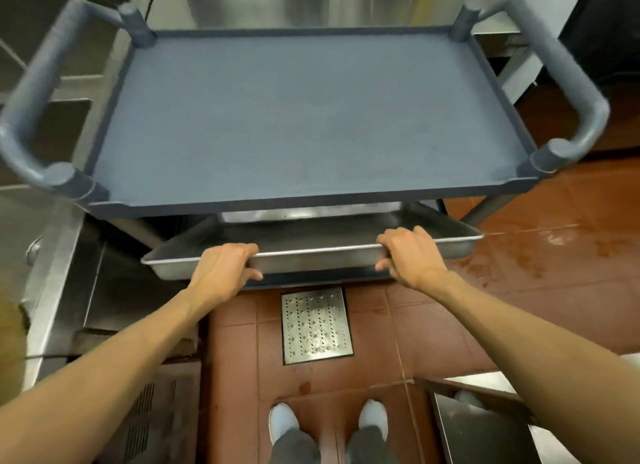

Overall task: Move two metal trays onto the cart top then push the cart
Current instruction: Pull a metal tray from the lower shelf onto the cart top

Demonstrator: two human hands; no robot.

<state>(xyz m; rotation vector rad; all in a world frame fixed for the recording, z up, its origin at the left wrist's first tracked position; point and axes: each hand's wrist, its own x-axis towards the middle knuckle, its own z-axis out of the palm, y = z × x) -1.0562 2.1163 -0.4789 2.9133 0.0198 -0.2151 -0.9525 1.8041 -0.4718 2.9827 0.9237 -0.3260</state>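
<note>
Head view: our left hand (225, 268) and right hand (408, 256) were clamped on the near rim of a tray (311, 256), half out from under the cart (311, 117) top. Risk, we judged: far edge snagging the top's underside, tipping the tray.

Perforated metal floor drain (316, 326) in wet red tile floor (540, 266), steel counter (52, 256) left.

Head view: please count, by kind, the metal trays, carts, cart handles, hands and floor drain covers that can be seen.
Metal trays: 1 sure, the tray gripped by left hand and right hand; something metallic behind it is unclear
Carts: 1
Cart handles: 2
Hands: 2
Floor drain covers: 1
Total: 7
</note>
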